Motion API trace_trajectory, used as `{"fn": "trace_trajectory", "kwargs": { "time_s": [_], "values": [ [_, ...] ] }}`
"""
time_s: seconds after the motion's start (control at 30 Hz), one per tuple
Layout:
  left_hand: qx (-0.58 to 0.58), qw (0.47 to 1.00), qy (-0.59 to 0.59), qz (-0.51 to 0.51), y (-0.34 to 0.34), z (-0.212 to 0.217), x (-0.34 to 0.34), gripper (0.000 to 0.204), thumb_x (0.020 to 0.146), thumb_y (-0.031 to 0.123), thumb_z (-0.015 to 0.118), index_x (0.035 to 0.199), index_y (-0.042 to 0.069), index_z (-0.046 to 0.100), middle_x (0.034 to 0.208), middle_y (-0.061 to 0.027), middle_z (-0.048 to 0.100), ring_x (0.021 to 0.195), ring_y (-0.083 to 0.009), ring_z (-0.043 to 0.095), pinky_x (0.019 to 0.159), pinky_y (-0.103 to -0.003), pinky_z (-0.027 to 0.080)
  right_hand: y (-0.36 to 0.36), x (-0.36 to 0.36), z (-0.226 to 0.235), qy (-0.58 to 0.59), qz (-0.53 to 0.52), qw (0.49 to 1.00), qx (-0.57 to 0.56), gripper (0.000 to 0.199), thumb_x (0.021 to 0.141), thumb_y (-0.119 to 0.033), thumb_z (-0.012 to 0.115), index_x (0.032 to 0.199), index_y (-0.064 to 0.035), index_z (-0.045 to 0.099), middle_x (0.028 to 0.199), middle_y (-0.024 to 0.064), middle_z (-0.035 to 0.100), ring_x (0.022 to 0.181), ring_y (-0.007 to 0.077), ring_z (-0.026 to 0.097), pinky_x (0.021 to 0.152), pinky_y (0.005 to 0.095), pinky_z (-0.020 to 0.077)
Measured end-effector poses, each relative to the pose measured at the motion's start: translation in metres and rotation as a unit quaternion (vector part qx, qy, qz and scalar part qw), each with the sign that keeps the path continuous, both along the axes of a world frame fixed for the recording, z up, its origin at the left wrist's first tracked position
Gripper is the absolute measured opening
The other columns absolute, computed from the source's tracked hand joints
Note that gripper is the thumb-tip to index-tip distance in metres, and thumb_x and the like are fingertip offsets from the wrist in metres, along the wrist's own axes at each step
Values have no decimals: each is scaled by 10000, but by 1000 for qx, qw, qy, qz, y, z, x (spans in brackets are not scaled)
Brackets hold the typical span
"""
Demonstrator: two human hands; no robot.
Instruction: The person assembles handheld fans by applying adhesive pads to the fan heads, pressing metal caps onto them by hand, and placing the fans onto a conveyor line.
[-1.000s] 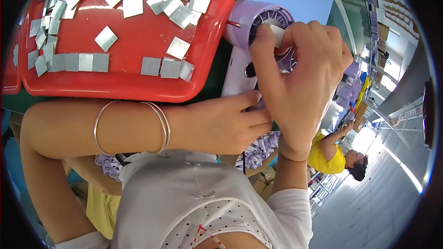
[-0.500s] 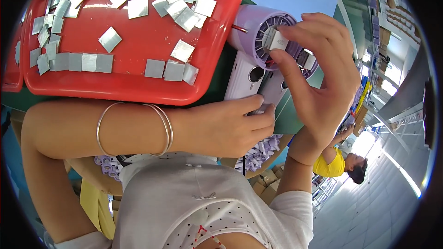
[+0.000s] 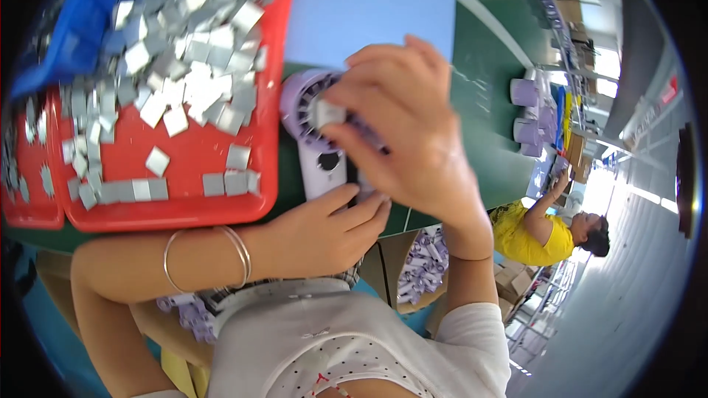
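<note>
A pale purple handheld fan [image 3: 318,173] lies on the table with its round, slotted head pointing away from me. My left hand [image 3: 328,234] is closed at the lower end of the handle, its fingertips resting there. Thumb and fingers of my right hand [image 3: 402,129] pinch a small white square piece [image 3: 330,113] at the middle of the fan head. Most of a second purple fan beside the first is hidden behind my right hand. Whether the white piece touches the fan head I cannot tell.
Left of the fans, a red tray [image 3: 271,103] holds many silver square plates [image 3: 195,92]. A blue bin [image 3: 77,26] overlaps its far left corner. A light blue sheet [image 3: 369,11] lies beyond. Purple cylinders [image 3: 525,96] stand at right. A person in yellow [image 3: 535,236] works further off.
The view has swung, so tray, fans and hands sit further left and lower. My right hand still pinches the white piece at the fan head. My left hand keeps its place on the handle.
</note>
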State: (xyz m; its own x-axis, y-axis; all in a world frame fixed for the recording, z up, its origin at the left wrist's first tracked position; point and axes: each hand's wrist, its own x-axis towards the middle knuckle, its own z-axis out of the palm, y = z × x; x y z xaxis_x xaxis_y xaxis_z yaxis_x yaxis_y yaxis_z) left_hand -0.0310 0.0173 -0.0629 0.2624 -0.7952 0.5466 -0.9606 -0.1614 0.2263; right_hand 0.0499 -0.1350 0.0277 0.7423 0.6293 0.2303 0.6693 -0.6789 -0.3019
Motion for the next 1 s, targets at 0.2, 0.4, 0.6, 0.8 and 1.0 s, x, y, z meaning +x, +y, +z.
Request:
{"fn": "trace_trajectory", "kwargs": {
  "time_s": [0.2, 0.4, 0.6, 0.8, 1.0],
  "values": [
    [8, 1000, 11, -18, 0, 4, 0, 381, 834, 218, 591, 1105, -28, 696, 1236, -150, 640, 1198, -287, 552, 960, -396, 461, -12, -12, 0, 3, -51, 995, 90, 373, 771, -125, 778, 1123, -52, 679, 1060, 96, 658, 1094, 293, 614, 1073, 518, 354],
    [24, 999, 5, -28, 1, 15, 7, 364, 822, 170, 616, 1122, -22, 689, 1233, -133, 642, 1212, -261, 562, 976, -384, 464, -119, 60, -43, -91, -320, 920, 208, 282, 865, -45, 652, 1144, -11, 682, 1100, 158, 692, 1025, 320, 671, 899, 390, 514],
    [30, 999, 18, -35, 1, 16, 8, 360, 834, 146, 619, 1146, -21, 681, 1241, -124, 640, 1204, -260, 575, 966, -388, 479, -172, 132, -78, -28, -410, 907, 92, 343, 869, -294, 683, 1160, -122, 741, 1151, 119, 683, 1088, 308, 643, 947, 479, 447],
    [26, 999, 4, -31, 2, 14, 8, 337, 840, 168, 599, 1102, -26, 683, 1234, -142, 638, 1207, -273, 560, 975, -387, 465, -158, 142, -89, -79, -440, 894, 40, 283, 857, -280, 704, 1087, -129, 769, 1139, 90, 687, 1085, 305, 639, 951, 502, 435],
    [29, 999, -6, -34, 3, 14, 9, 347, 856, 193, 591, 1110, -23, 684, 1251, -147, 628, 1209, -279, 555, 971, -389, 465, -172, 159, -89, 16, -459, 868, 189, 216, 821, -283, 743, 967, -129, 780, 945, 43, 756, 933, 249, 699, 912, 461, 474]
  ]
}}
